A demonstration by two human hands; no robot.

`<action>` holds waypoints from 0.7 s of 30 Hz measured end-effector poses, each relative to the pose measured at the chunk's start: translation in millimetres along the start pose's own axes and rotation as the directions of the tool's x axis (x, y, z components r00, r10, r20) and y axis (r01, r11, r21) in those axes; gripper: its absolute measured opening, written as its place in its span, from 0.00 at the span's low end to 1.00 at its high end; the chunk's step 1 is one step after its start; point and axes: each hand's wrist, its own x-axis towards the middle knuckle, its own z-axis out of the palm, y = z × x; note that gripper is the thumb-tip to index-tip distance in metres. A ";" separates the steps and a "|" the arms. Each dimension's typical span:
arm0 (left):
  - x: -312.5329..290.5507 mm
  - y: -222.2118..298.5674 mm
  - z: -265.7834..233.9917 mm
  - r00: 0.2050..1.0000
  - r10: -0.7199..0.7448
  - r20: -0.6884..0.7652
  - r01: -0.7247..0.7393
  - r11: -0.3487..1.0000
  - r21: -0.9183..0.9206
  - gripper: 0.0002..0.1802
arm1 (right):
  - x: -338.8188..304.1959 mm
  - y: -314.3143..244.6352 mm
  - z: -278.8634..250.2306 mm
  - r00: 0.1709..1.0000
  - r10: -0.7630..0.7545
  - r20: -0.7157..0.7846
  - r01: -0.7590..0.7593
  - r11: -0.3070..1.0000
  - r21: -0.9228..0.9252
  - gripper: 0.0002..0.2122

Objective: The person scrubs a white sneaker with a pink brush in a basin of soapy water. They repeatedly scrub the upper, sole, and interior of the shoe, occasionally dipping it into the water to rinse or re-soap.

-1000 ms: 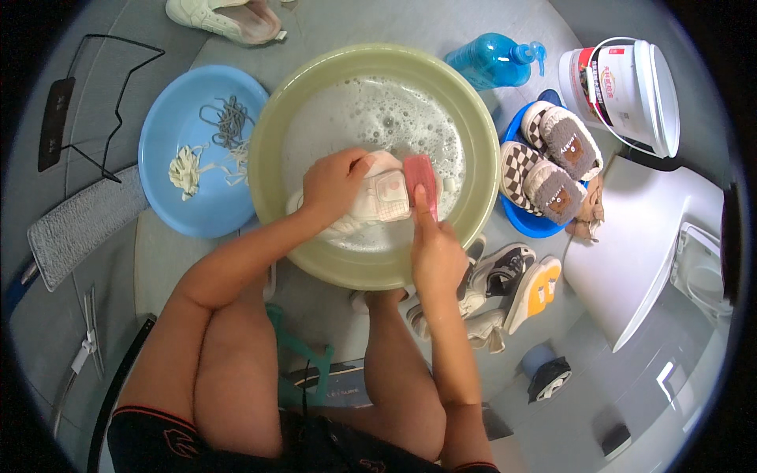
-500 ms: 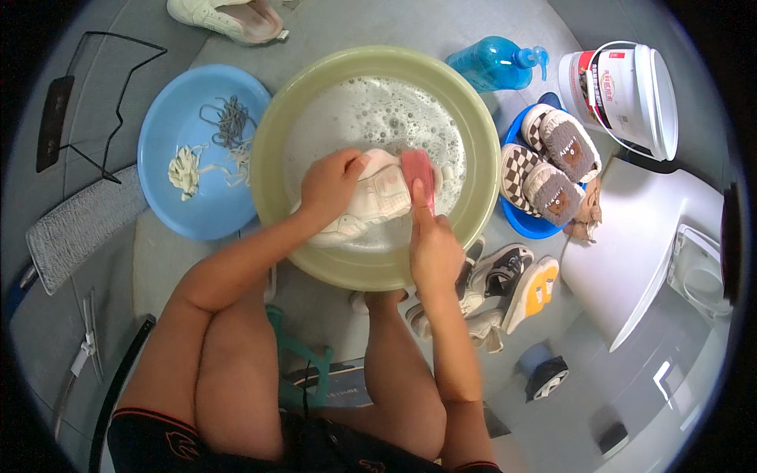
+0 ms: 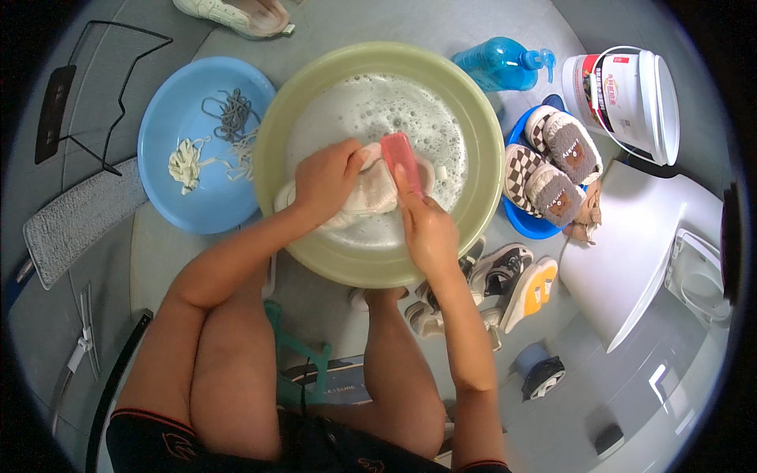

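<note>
- I see a white shoe [image 3: 377, 193], soaked and pale cream in places, lying low in the middle of a wide olive-green basin [image 3: 484, 165], partly in cloudy water topped with suds [image 3: 339, 110].
- My left hand [image 3: 326, 180] grasps the shoe's upper edge, fingers curled.
- My right hand [image 3: 430, 232] grips a pink brush [image 3: 397, 151], one digit stretched along it, over the shoe's right part.
- The basin stands on a grey floor [image 3: 441, 24]. To its left, a light-blue basin [image 3: 181, 118] holds grey laces [image 3: 231, 116] and cream laces [image 3: 186, 164].
- Far right are a blue pump bottle [image 3: 493, 65] and a white bucket [image 3: 631, 98]; nearer, checkered slippers [image 3: 556, 197] rest on a small blue tub [image 3: 527, 224].
- More shoes [image 3: 505, 272] sit near right, and a green stool [image 3: 319, 370] near centre.
- The left fingertips and the brush's underside are hidden; suds and hands cover parts of the shoe.
- Far left, another pale shoe [image 3: 244, 17] is cut off by the upper edge.
- The rim is dark and bends straight lines.
</note>
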 end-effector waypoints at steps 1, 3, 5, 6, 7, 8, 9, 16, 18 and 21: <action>-1.1 0.2 -0.9 1.000 0.002 0.011 -0.002 1.000 0.016 0.14 | -0.9 -1.6 -4.0 0.998 0.054 0.030 -0.049 0.987 -0.152 0.28; -4.1 3.2 -3.1 0.999 0.049 0.020 -0.050 0.998 0.038 0.13 | -3.8 1.7 -7.2 0.988 0.155 0.020 -0.140 0.937 -0.321 0.31; -5.1 5.5 -5.6 0.996 0.085 0.036 -0.087 0.995 0.054 0.13 | -12.4 -0.2 -13.8 0.977 0.210 0.024 -0.180 0.888 -0.423 0.31; -5.1 6.2 -7.1 0.994 0.096 0.045 -0.099 0.993 0.058 0.13 | -15.7 3.9 -14.5 0.974 0.225 -0.009 -0.205 0.871 -0.446 0.32; -5.1 6.6 -7.9 0.993 0.107 0.055 -0.110 0.992 0.063 0.13 | -16.8 6.0 -14.6 0.972 0.234 -0.029 -0.224 0.875 -0.429 0.32; -5.4 7.3 -7.3 0.991 0.122 0.056 -0.126 0.989 0.079 0.13 | -18.0 7.7 -15.6 0.968 0.245 -0.050 -0.244 0.877 -0.414 0.32; -5.9 7.4 -6.2 0.989 0.136 0.057 -0.141 0.986 0.095 0.13 | -19.3 8.8 -15.8 0.964 0.256 -0.071 -0.263 0.879 -0.398 0.31; 1.5 1.8 -10.3 0.993 0.118 0.030 -0.119 0.991 0.057 0.13 | -46.8 11.4 1.2 0.990 0.121 -0.073 -0.140 0.905 -0.403 0.34; -1.5 1.3 -4.4 0.993 0.113 0.044 -0.115 0.992 0.055 0.12 | -46.9 18.1 1.4 0.978 0.152 -0.145 -0.192 0.926 -0.326 0.35; 0.0 0.1 -3.7 0.993 0.073 0.095 -0.079 0.995 0.065 0.12 | -63.4 2.4 10.5 0.979 0.146 -0.145 -0.186 0.931 -0.315 0.35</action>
